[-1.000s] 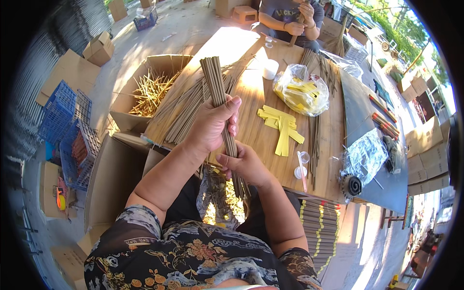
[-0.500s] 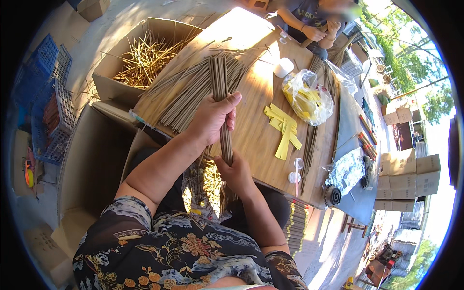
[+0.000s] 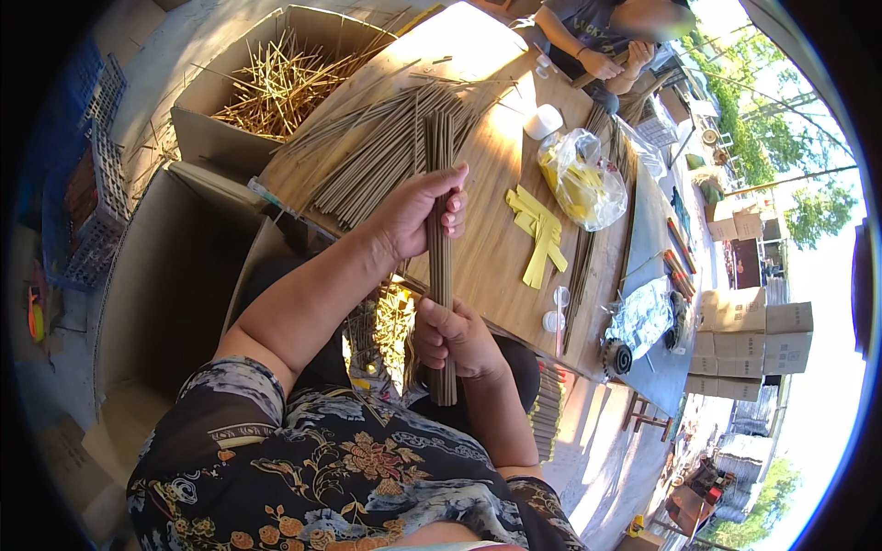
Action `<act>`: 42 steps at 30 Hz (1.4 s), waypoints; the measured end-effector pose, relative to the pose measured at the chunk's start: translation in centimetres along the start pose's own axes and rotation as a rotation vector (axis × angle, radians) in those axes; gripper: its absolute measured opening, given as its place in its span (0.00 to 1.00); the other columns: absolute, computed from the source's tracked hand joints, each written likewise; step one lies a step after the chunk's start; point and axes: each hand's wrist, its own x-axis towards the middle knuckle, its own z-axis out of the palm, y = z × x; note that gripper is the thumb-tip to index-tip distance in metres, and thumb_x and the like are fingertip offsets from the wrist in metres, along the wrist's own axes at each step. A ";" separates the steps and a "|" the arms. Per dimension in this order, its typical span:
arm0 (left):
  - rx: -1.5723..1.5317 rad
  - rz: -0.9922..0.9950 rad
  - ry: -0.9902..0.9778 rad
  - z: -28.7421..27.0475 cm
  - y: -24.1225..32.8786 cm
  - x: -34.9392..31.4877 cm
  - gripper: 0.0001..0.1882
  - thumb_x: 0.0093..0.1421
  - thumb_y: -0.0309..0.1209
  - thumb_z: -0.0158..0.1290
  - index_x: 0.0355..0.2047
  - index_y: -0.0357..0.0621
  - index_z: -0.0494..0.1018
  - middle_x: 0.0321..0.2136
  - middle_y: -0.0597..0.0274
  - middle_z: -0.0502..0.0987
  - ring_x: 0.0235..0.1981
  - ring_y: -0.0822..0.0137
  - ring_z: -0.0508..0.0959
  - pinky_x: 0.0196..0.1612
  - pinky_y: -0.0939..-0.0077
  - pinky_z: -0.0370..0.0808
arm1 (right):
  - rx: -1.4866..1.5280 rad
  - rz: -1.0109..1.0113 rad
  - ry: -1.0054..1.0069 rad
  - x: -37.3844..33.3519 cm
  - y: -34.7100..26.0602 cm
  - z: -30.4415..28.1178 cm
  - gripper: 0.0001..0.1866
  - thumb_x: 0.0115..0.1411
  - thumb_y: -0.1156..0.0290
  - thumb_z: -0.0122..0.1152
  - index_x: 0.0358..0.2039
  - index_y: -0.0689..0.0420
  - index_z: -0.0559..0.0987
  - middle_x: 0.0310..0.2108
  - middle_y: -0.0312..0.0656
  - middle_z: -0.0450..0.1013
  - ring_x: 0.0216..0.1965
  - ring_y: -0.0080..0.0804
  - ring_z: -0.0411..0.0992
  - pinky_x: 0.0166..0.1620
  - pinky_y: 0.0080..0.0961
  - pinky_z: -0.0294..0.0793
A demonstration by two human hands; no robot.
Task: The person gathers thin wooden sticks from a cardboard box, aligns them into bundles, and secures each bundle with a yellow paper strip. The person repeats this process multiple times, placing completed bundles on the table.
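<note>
A bundle of thin brown sticks stands nearly upright in front of me, over the table's near edge. Wrapped round its upper part is my left hand, thumb across the front. Lower down, my right hand grips the same bundle, and the lower ends stick out beneath it. Behind the bundle, a loose pile of similar sticks lies on the wooden table. Yellow paper strips lie to the right of my left hand.
Left of the table stand a cardboard box of sticks and an open cardboard box. A plastic bag of yellow strips, a white tub and a black tape roll are on the right. Opposite sits another person.
The bundle has slid down and now hangs below my right hand. My left hand has shifted slightly right; my right hand has closed round the lower part. The view has tilted slightly.
</note>
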 end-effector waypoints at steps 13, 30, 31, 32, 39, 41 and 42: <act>-0.117 -0.043 -0.070 -0.9 1.5 -0.1 0.12 0.58 0.39 0.49 0.22 0.47 0.66 0.13 0.72 0.66 0.11 0.79 0.64 0.16 0.86 0.63 | -0.062 -0.044 0.005 1.3 -0.2 1.4 0.11 0.59 0.65 0.49 0.24 0.57 0.64 0.12 0.31 0.57 0.10 0.19 0.56 0.14 0.16 0.58; 0.091 0.089 0.086 -0.6 1.7 -0.3 0.13 0.56 0.40 0.51 0.21 0.49 0.65 0.11 0.73 0.64 0.10 0.80 0.62 0.14 0.86 0.61 | -0.280 -0.084 0.122 1.4 0.9 0.6 0.14 0.60 0.64 0.48 0.20 0.55 0.62 0.11 0.32 0.58 0.10 0.18 0.56 0.13 0.16 0.56; 0.127 0.090 0.118 -0.6 1.6 -0.2 0.13 0.56 0.40 0.51 0.20 0.49 0.64 0.11 0.73 0.64 0.10 0.80 0.62 0.14 0.86 0.60 | -0.361 -0.113 0.170 1.5 1.1 0.7 0.14 0.60 0.64 0.48 0.20 0.55 0.62 0.11 0.32 0.58 0.10 0.18 0.56 0.13 0.16 0.55; 0.142 0.088 0.136 -0.5 1.6 -0.2 0.14 0.56 0.40 0.51 0.20 0.49 0.64 0.11 0.73 0.64 0.10 0.80 0.62 0.14 0.86 0.60 | -0.442 -0.143 0.219 1.6 1.2 0.7 0.14 0.60 0.64 0.48 0.20 0.55 0.62 0.11 0.32 0.58 0.10 0.18 0.56 0.13 0.16 0.55; -0.018 0.016 0.046 -0.5 1.7 -0.2 0.14 0.57 0.41 0.49 0.20 0.49 0.63 0.10 0.75 0.60 0.09 0.81 0.59 0.13 0.86 0.57 | -0.055 -0.015 -0.054 0.9 0.7 0.4 0.16 0.59 0.62 0.50 0.19 0.54 0.61 0.10 0.30 0.57 0.09 0.17 0.55 0.12 0.14 0.55; -0.055 0.000 0.009 -0.8 1.5 0.1 0.14 0.58 0.41 0.49 0.21 0.48 0.63 0.10 0.75 0.59 0.09 0.81 0.58 0.13 0.86 0.57 | -0.011 0.005 -0.089 1.0 0.6 0.3 0.16 0.59 0.61 0.51 0.20 0.54 0.61 0.10 0.30 0.56 0.09 0.17 0.56 0.12 0.13 0.56; -0.052 0.005 0.007 -0.9 1.6 0.1 0.14 0.58 0.41 0.48 0.21 0.48 0.63 0.10 0.75 0.59 0.09 0.81 0.58 0.13 0.86 0.57 | -0.005 0.008 -0.087 1.1 0.8 0.2 0.16 0.59 0.61 0.51 0.20 0.54 0.61 0.10 0.30 0.56 0.09 0.16 0.55 0.12 0.13 0.56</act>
